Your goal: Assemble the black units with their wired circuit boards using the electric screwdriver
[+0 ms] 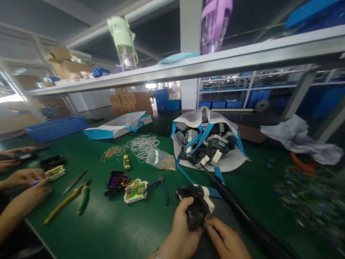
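Note:
My left hand (181, 227) is wrapped round a black-and-white plastic device (196, 208), thumb across its top, above the front of the green table. At the device's lower right edge, my right hand (226, 238) pinches something too small to make out. A long black tool with a thin pointed tip (237, 205) lies just right of the device. To the left are blue-handled cutting pliers (161, 185) and an opened device, its black half (115, 182) wired to a white half with a circuit board (136, 191). A green light glows on that board.
A white bag (231, 163) full of similar devices stands behind my hands. Around it lie a screwdriver (126, 162), white wires (142, 145), a bag of small parts (167, 163) and yellow-green pliers (84, 198). Another person's hands (32, 187) work at left. A shelf (172, 70) hangs above.

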The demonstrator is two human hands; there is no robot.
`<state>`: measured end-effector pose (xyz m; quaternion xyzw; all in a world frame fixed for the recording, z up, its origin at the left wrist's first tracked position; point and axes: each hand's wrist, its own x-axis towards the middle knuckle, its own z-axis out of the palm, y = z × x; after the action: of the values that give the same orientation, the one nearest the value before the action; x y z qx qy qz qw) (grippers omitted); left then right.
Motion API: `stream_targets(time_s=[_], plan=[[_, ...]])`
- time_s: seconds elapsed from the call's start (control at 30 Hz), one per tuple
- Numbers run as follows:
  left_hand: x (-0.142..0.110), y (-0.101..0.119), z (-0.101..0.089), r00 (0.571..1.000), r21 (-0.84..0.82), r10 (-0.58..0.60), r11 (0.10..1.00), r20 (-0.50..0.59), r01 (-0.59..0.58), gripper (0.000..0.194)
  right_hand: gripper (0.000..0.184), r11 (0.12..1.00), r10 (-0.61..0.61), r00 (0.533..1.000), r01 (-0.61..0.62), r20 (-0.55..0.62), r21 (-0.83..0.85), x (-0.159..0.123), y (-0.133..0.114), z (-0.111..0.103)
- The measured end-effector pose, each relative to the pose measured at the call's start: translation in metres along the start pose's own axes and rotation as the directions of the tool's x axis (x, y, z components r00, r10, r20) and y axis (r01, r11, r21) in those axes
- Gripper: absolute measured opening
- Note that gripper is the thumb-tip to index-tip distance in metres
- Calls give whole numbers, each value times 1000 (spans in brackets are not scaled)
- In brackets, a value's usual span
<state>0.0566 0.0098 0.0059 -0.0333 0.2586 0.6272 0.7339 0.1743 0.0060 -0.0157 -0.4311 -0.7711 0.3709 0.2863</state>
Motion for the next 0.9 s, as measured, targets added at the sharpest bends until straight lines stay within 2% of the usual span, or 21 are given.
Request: stream_targets(time_s=[0.13,0.27,0.43,0.6,0.67,0.83,0.9], plan=[[0,7,-4,1000,44,11,999,-16,-10,19,30,996,53,998,-55,28,69,4,-10,0],[-3,8,-1,1000,93,-3,996,-23,5,22,27,994,64,997,-67,38,87,3,-8,-2],[-6,11,3,998,167,-33,985,-55,42,23,26,1000,1,999,0,34,-29,0,-6,-3],[-6,15,3,993,266,-42,962,-109,70,24,25,994,-3,997,10,72,-105,1,-4,-2],[-6,16,2,996,294,-31,954,-88,56,25,25,996,-6,996,14,85,-90,2,-4,-1],[-7,17,-1,999,284,1,959,53,-16,27,22,998,-20,995,13,97,66,3,-10,-2],[-7,17,0,998,266,-9,964,65,-9,28,23,992,-17,995,4,98,123,4,-12,-3]])
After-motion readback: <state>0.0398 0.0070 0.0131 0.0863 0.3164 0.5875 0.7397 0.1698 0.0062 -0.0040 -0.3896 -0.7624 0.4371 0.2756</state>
